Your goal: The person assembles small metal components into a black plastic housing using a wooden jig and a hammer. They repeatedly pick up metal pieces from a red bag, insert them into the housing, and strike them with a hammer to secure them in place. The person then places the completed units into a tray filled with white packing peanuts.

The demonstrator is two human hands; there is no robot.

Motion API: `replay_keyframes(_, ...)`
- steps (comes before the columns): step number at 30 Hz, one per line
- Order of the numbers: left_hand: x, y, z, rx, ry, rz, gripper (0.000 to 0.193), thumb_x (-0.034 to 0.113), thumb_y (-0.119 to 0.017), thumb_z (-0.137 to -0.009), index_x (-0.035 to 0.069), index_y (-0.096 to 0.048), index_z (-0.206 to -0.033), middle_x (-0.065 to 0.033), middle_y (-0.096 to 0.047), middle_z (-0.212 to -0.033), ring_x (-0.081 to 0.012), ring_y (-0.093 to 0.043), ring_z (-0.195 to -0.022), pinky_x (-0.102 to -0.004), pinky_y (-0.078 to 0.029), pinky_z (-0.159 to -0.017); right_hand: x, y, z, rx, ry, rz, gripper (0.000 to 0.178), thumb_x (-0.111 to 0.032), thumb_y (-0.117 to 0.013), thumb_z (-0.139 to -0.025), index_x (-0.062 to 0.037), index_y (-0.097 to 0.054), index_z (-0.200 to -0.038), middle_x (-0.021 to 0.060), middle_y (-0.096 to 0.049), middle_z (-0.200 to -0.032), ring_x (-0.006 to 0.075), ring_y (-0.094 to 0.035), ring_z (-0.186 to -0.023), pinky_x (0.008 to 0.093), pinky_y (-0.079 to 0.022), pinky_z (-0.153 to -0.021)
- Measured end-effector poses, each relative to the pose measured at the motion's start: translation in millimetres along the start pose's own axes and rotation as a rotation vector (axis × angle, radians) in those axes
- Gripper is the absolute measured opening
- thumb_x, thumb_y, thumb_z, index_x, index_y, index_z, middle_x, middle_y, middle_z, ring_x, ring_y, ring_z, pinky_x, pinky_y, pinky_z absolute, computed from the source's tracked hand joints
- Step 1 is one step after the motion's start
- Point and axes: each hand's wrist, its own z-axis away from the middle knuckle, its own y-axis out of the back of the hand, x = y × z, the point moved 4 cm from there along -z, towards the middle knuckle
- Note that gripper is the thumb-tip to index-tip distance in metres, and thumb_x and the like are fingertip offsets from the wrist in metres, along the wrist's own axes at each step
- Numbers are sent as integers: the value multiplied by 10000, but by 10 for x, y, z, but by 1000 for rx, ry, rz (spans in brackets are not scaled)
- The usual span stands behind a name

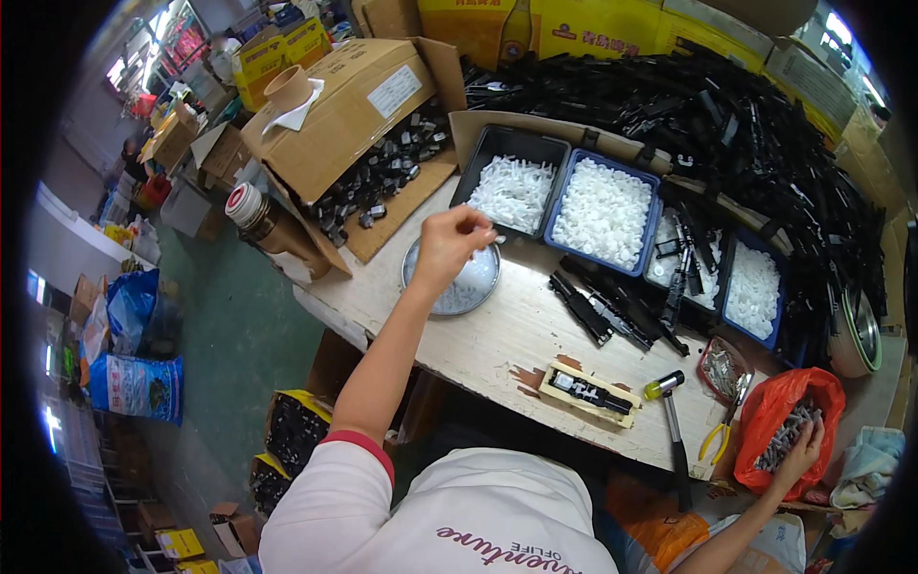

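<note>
My left hand (449, 251) is raised over a round metal bowl (467, 308), with thumb and fingers pinched on a small white plastic part (499, 239). Some small pale pieces lie in the bowl. At the far right, my right hand (799, 459) reaches into a red plastic bag (758, 426), its fingers stretched out against small grey metal pieces (786, 438). Between the hands, a cream-coloured block fixture (626, 417) holds a black part (595, 392). Beside it lies a hammer (674, 421) with a yellow-and-black head.
Behind stand a black tray (488, 145) and a blue tray (602, 157) of white parts. Black strip-like parts (746, 105) are heaped beyond. Black assemblies (612, 311), yellow-handled pliers (719, 435) and a small red dish (706, 368) lie rightward. An open carton (335, 115) and bottle (273, 230) stand left.
</note>
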Motion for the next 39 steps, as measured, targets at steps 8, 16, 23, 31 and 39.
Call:
replay_keyframes(8,-353,294,681,129,-207,-557,123,-27,-654,-634,-2,-623,-751,-117,-584,-708,-241,-582,-626,-316,-451,-563,-960,-527,367,-247,195,94,287,-168,-466,-912,39,-532,-1100,99,-593,-1002,164,-557,-884,279,-424,-789)
replay_keyframes(16,-442,105,620,119,-448,-801,102,-18,-637,-651,4,-604,-745,-114,-568,-724,-279,-576,-644,-344,-455,-573,-1230,-767,599,-347,150,109,258,-149,-488,-895,53,-560,-1039,119,-608,-931,174,-572,-830,279,-437,-739)
replay_keyframes(23,-356,303,723,132,-40,-206,97,-33,-632,-712,-12,-619,-806,-26,-573,-718,-107,-546,-613,-228,-428,-537,-1583,-1133,987,-584,89,-89,202,-72,-512,-856,25,-572,-1023,91,-605,-886,144,-556,-769,255,-439,-668)
replay_keyframes(31,-21,-536,1165,-278,234,518,90,-27,-623,-748,-16,-609,-836,-36,-569,-759,-94,-551,-644,-214,-468,-571,-2497,-1915,1577,-944,308,-388,156,-16,-567,-810,19,-582,-961,110,-569,-703,167,-538,-559,262,-418,-522)
replay_keyframes(39,55,-814,1279,-391,245,568,96,-5,-644,-750,-15,-608,-839,-47,-556,-811,-101,-560,-705,-209,-487,-604,-2408,-1977,1610,-971,193,-525,172,-53,-557,-835,18,-602,-985,57,-569,-670,90,-504,-545,211,-385,-483)
